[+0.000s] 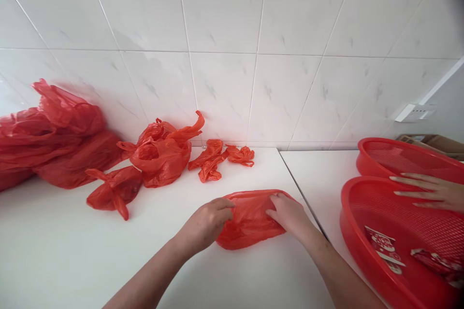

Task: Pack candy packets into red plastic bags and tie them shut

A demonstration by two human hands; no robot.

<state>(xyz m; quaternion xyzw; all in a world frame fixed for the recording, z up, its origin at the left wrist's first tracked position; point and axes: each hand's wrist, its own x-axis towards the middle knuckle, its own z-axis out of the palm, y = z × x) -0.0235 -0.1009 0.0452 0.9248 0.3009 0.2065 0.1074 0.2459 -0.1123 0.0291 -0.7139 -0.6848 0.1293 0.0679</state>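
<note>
A thin red plastic bag (250,222) lies on the white table in front of me, its mouth spread wide. My left hand (213,219) has its fingers curled closed on the bag's left edge. On the opposite side, my right hand (286,210) grips the bag near its right rim, with the thumb toward the middle and some fingertips hidden by the plastic. Behind the bag lie crumpled red bags (212,159). Farther left sit a knotted red bag (116,190) and a fuller red bag (161,159).
A large red bag heap (65,145) stands at the far left by the tiled wall. Two red baskets (348,212) stand at the right; the nearer holds printed packets (384,246). Another person's hand (431,193) reaches over them. A cardboard box (435,144) sits behind.
</note>
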